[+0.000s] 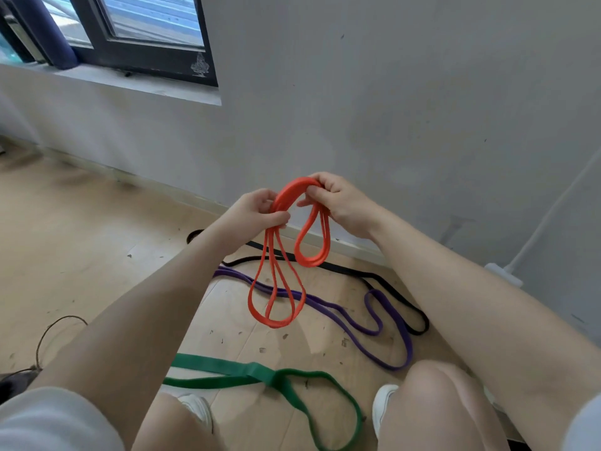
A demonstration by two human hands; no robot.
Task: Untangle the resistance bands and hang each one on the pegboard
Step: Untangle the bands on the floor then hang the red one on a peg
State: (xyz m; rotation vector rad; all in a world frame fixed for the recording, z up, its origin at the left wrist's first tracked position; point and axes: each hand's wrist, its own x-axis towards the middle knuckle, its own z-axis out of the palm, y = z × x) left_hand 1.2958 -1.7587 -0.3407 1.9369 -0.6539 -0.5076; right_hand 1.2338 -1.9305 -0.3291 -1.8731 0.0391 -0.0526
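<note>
Behind the left forearm (136, 307), the green band (260, 374) disappears from view.

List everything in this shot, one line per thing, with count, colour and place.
orange band: one, orange, held up in coils between both hands
purple band: one, purple, on the floor below the hands
black band: one, black, on the floor near the wall
green band: one, green, on the floor nearest the person
floor: one, light wood
wall: one, grey-white, ahead
window: one, dark frame, upper left
wire: one, thin, dark, floor at left
shoes: two, white, bottom
left hand: one, gripping the orange band
right hand: one, gripping the orange band
</note>
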